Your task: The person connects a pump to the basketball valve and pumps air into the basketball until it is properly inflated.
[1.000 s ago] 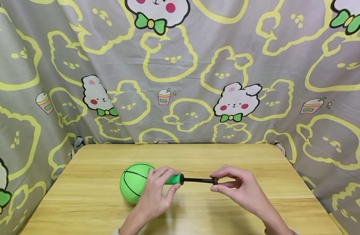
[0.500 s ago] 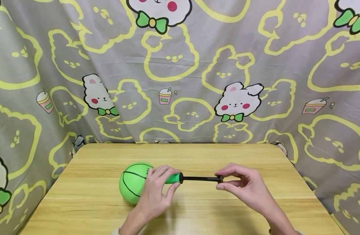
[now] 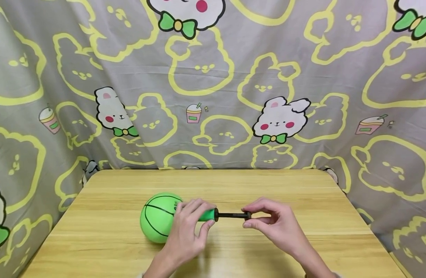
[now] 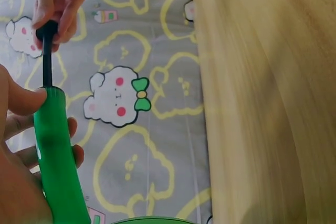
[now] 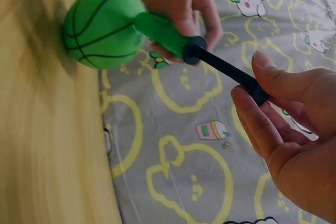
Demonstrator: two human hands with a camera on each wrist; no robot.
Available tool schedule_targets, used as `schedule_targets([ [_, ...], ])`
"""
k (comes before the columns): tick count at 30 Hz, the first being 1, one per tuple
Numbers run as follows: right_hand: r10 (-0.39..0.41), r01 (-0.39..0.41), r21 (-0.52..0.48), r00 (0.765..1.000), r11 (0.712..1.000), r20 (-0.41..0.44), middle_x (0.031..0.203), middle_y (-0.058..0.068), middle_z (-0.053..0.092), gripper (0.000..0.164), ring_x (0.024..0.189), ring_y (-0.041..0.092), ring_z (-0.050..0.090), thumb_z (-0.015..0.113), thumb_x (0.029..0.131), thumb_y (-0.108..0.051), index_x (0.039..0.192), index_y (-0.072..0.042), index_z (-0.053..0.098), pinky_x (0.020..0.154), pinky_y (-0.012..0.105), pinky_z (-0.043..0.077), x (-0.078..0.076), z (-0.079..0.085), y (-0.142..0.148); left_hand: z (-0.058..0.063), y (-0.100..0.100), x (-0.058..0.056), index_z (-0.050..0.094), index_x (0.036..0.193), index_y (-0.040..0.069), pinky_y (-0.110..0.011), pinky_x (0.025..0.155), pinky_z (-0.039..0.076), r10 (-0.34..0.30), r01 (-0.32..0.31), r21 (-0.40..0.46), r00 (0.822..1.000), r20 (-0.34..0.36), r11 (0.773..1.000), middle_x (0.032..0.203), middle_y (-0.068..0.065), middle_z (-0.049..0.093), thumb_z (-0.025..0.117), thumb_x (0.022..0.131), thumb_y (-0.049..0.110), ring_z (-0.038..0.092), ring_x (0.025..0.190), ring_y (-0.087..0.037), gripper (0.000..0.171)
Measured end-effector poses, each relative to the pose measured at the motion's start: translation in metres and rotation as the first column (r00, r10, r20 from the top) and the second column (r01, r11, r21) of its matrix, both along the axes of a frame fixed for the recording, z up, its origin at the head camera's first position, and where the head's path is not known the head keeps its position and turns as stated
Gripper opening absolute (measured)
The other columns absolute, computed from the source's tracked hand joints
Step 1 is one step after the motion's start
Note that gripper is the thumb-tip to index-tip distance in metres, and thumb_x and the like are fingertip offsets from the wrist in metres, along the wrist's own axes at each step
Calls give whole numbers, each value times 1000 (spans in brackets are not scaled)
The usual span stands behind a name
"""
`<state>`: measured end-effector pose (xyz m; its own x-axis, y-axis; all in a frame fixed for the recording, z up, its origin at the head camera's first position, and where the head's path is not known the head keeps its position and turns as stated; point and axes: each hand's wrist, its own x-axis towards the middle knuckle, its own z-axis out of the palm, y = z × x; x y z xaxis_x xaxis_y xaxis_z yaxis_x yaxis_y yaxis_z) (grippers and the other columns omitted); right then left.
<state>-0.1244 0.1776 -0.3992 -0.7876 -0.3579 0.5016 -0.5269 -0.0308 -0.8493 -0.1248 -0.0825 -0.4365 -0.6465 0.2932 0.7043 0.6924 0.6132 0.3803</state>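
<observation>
A green ball point(image 3: 156, 218) with black basketball lines sits on the table at left. Against its right side lies the green barrel of a hand pump point(image 5: 165, 32), pointing sideways. My left hand point(image 3: 188, 227) wraps around that barrel, thumb near its black collar, hiding much of it in the head view. From the collar a black rod point(image 3: 232, 215) sticks out to the right. My right hand point(image 3: 277, 222) pinches the black knob point(image 5: 258, 94) at the rod's end between thumb and fingertips. In the left wrist view the barrel point(image 4: 56, 150) shows along the left palm.
The wooden table point(image 3: 268, 185) has rounded far corners. Behind it and along both sides hangs a grey curtain point(image 3: 213, 131) printed with yellow outlines and white cartoon animals.
My right hand first draws the pump rod out to the right, then pushes it back left, leaving less of it showing. The left hand and ball stay nearly in place.
</observation>
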Motion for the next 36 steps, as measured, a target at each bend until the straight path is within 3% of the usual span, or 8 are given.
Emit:
schedule_targets([
  [19,-34,34,-30,999,999,-9,105,12,74,30,97,26,72,81,81,6,109,0,76,72,41,60,4,-25,-32,-6,12,6,72,110,18,-39,87,38,-32,30,-56,999,-24,998,105,9,66,74,85,19,63,102,-10,26],
  [26,-40,38,44,998,998,53,104,11,74,24,97,22,73,83,83,-3,106,-6,76,72,39,60,6,-19,-29,-5,8,3,70,112,19,-40,91,41,-54,55,-63,998,10,996,108,10,67,72,90,25,64,104,-8,23],
  [36,-44,43,60,999,997,25,104,12,73,26,97,23,72,83,82,1,106,-5,76,72,41,60,6,-1,-13,1,-2,1,70,116,21,-39,95,40,-59,61,-27,996,65,998,112,11,67,72,93,28,62,108,-6,23],
])
